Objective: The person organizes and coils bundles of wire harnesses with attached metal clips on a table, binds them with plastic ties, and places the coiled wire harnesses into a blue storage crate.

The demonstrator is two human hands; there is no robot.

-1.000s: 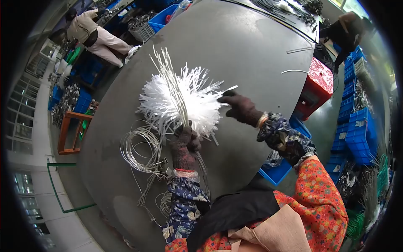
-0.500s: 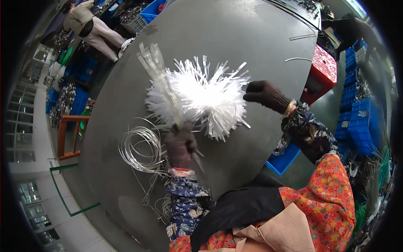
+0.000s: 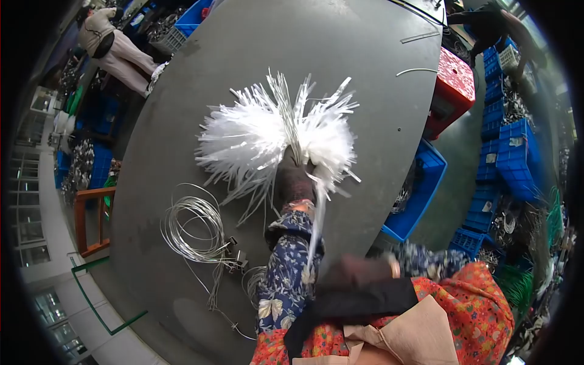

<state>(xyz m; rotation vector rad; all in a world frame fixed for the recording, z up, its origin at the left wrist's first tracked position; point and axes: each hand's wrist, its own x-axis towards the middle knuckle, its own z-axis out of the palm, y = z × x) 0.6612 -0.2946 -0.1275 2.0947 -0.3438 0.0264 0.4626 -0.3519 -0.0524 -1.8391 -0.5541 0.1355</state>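
On the dark table lies a fluffy mass of thin white plastic strips (image 3: 243,134), fanned out to the left and right. My left hand (image 3: 295,179), in a dark glove, is closed round a bundle of clear, shiny strips (image 3: 287,118) and presses into the middle of the white mass. A pale tail of strips hangs below that wrist over the floral sleeve. My right hand (image 3: 359,271), also gloved, is close to my body by the black cloth. Motion smears it, so its fingers and anything in them cannot be made out. A coil of thin wire (image 3: 194,228) lies left of my left forearm.
Small metal clips (image 3: 237,258) sit beside the coil. To the right are a red stool (image 3: 450,91) and a blue crate (image 3: 426,188), with stacked blue crates (image 3: 517,155) beyond. A wooden frame (image 3: 91,225) stands at left. Another person (image 3: 115,52) is at the far left.
My left hand has moved right and up with the bundle, from the white strips' left side to their middle. My right hand has left their right edge and come back towards my body.
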